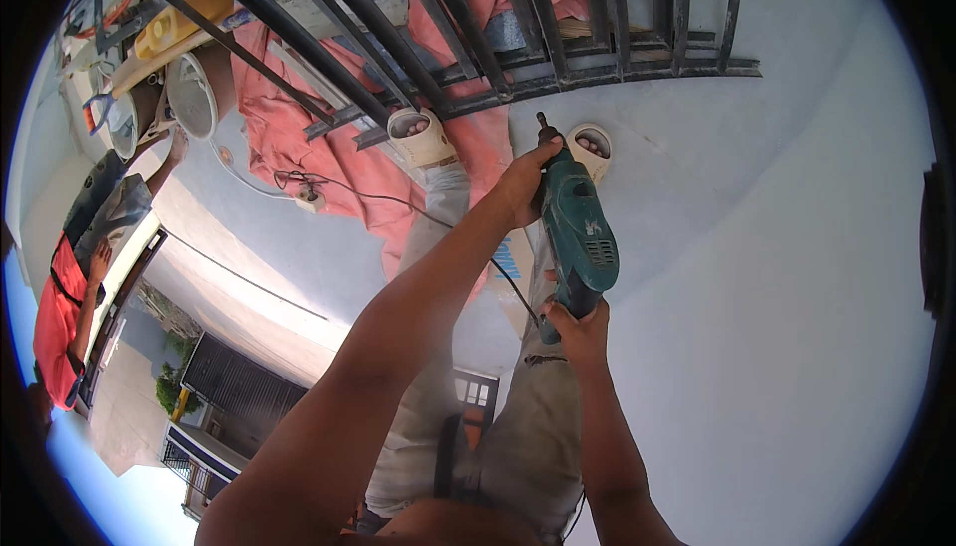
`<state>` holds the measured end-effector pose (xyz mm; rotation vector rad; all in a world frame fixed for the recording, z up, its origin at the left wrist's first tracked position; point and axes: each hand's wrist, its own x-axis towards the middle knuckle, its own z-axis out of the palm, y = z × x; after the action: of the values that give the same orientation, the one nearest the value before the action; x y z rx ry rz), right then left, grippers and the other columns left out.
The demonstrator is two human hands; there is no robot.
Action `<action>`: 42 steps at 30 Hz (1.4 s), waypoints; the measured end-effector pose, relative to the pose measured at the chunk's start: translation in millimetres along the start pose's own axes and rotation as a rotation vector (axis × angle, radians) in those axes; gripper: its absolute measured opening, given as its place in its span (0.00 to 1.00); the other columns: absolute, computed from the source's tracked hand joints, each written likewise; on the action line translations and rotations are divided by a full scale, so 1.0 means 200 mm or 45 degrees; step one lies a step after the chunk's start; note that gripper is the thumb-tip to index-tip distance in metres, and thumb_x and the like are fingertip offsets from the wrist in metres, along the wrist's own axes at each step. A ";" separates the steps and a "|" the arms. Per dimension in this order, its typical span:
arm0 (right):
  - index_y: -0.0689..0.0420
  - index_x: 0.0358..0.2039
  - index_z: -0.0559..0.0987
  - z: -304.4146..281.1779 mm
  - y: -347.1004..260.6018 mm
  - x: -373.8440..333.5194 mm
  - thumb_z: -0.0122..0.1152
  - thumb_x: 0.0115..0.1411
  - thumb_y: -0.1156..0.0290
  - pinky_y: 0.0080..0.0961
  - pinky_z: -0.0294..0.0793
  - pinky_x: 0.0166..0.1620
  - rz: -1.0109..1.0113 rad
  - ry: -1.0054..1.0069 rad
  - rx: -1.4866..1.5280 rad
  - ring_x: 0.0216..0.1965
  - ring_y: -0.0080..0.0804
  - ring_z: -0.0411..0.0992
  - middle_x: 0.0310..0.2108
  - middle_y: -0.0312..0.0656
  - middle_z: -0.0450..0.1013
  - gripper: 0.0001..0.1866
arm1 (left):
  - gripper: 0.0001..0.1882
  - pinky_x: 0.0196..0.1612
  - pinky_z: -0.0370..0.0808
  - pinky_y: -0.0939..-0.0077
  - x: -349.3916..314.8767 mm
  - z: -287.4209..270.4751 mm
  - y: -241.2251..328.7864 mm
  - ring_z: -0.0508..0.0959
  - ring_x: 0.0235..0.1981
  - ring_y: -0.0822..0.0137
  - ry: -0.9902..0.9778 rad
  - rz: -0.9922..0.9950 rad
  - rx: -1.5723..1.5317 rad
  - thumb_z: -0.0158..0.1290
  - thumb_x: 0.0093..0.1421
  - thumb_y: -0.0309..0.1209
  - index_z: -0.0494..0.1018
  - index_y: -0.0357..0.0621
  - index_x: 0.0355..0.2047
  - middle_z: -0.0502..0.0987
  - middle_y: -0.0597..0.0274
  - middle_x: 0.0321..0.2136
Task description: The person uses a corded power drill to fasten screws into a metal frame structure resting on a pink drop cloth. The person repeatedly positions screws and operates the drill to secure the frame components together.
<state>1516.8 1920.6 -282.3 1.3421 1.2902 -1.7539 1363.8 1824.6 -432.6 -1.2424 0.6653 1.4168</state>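
A teal corded power drill is held out in front of my legs, its black chuck pointing away from me. My left hand is wrapped round the front of the drill, just behind the chuck. At the near end, my right hand grips the dark rear handle; the trigger is hidden. From the handle a thin dark cord runs off to the left over the red cloth. Beyond the drill, a dark metal grille with several bars lies over the cloth.
My feet, in cream shoes, stand near the grille, the left shoe close to its lower rail. White buckets and a yellow container stand at the far left. A person in a red shirt is at the left edge. A pale wall rises right.
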 end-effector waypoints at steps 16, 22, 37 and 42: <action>0.68 0.52 0.74 0.04 0.35 0.69 0.60 0.53 0.81 0.24 0.75 0.41 -0.126 0.233 0.169 0.35 0.26 0.76 0.47 0.44 0.78 0.23 | 0.17 0.38 0.82 0.61 0.78 0.02 0.17 0.83 0.29 0.57 0.109 -0.001 0.393 0.54 0.66 0.45 0.71 0.42 0.35 0.78 0.55 0.27; 0.63 0.44 0.76 0.03 0.37 0.69 0.65 0.50 0.75 0.29 0.75 0.43 -0.179 0.314 -0.021 0.35 0.31 0.78 0.33 0.43 0.79 0.19 | 0.19 0.41 0.82 0.61 0.76 -0.02 0.15 0.83 0.33 0.57 0.066 0.018 0.334 0.55 0.65 0.48 0.72 0.42 0.36 0.80 0.51 0.31; 0.67 0.50 0.76 0.27 0.28 0.68 0.60 0.53 0.82 0.26 0.76 0.39 -0.045 0.240 0.785 0.33 0.27 0.77 0.44 0.43 0.78 0.21 | 0.23 0.36 0.80 0.67 0.71 0.10 0.20 0.82 0.29 0.62 0.178 -0.005 0.934 0.64 0.56 0.43 0.76 0.34 0.41 0.81 0.54 0.32; 0.66 0.50 0.76 0.19 0.30 0.68 0.60 0.53 0.82 0.22 0.75 0.40 -0.025 0.210 0.393 0.34 0.22 0.75 0.45 0.43 0.78 0.22 | 0.23 0.37 0.80 0.67 0.69 0.02 0.19 0.82 0.29 0.62 0.161 0.005 0.702 0.65 0.54 0.43 0.78 0.34 0.40 0.81 0.54 0.32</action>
<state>1509.0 1877.5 -430.3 1.6805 1.1528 -1.9493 1345.1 1867.0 -568.5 -0.8923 1.0607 1.0591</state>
